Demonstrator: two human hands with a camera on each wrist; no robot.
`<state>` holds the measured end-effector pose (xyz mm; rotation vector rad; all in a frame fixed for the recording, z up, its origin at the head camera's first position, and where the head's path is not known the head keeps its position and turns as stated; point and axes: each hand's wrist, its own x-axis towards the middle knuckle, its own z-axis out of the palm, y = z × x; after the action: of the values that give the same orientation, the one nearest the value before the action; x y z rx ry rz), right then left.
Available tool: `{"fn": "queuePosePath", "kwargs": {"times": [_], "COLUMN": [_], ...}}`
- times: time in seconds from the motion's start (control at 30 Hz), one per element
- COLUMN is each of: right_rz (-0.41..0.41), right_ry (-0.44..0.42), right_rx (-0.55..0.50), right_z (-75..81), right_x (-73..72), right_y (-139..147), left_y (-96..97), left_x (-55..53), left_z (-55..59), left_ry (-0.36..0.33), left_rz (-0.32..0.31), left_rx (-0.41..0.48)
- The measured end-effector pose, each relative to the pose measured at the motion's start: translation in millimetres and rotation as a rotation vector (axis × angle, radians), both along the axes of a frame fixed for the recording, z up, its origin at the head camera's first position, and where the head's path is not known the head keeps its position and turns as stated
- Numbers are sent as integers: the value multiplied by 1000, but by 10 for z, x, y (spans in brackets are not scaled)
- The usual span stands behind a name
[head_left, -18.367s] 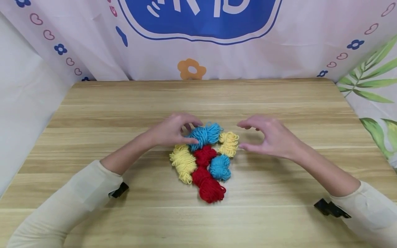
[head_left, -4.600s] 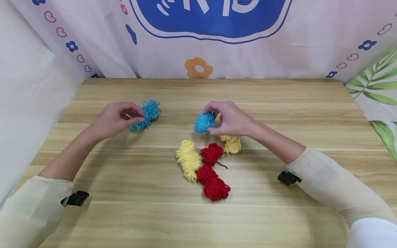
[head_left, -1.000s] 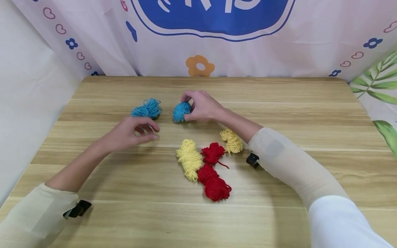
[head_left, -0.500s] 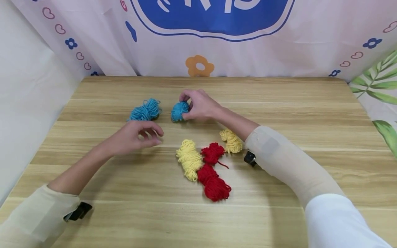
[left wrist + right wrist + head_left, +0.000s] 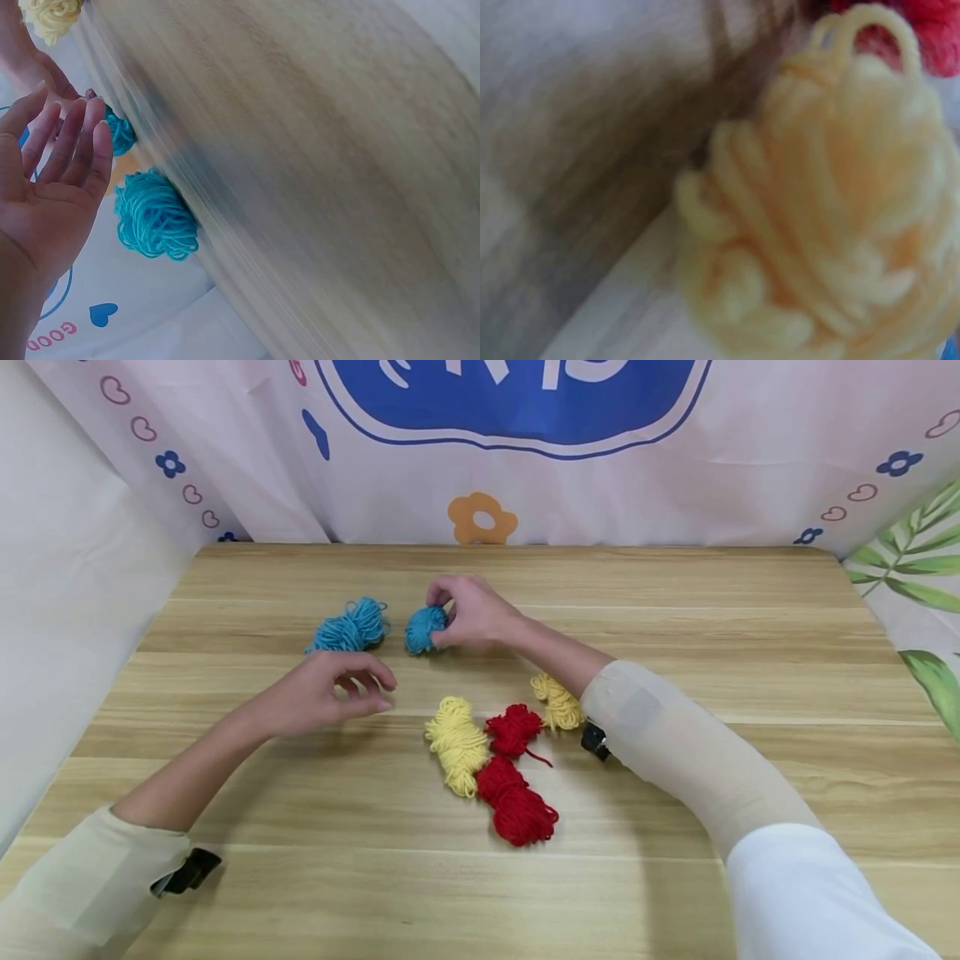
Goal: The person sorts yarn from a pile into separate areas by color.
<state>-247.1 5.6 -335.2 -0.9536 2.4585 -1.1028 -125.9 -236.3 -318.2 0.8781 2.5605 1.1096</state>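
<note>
My right hand point(image 5: 474, 610) pinches a small blue yarn bundle point(image 5: 424, 629) between thumb and fingers near the back of the table. To its left lies a larger blue yarn bundle point(image 5: 351, 625), its near end partly covered by my left hand point(image 5: 330, 695). That left hand hovers in front of the larger bundle with loosely bent fingers and nothing in them. In the left wrist view, its palm point(image 5: 52, 217) faces the camera beside the larger blue bundle point(image 5: 156, 214). The right wrist view is filled by a blurred pale yellow yarn bundle point(image 5: 825, 217); the right hand is out of sight there.
In mid-table lie a long yellow bundle point(image 5: 456, 746), a small red bundle point(image 5: 513, 730) with a loose end, and a larger red bundle point(image 5: 519, 802). A small yellow bundle point(image 5: 557, 702) sits beside the right forearm point(image 5: 558, 652). A printed curtain point(image 5: 600, 502) hangs behind the table.
Since the oldest frame, both blue bundles have left the cluster for the back left. Over the last second my right hand brings the small one slightly left; my left hand has drawn a little toward me.
</note>
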Motion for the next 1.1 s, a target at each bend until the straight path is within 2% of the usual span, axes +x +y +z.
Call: {"fn": "queuePosePath", "kwargs": {"times": [0.23, 0.83, 1.1], "right_rz": [-24, -25, 60], "right_ry": [-11, -68, -110], "right_rx": [-5, -16, -42], "right_z": [11, 6, 3], "right_x": [4, -18, -24], "right_y": [-30, -12, 33], "left_y": [4, 18, 23], "left_x": [-4, 2, 1], "left_z": [11, 20, 22], "left_ry": [-1, 9, -1], "left_rz": [3, -12, -12], "left_rx": [-8, -15, -8]}}
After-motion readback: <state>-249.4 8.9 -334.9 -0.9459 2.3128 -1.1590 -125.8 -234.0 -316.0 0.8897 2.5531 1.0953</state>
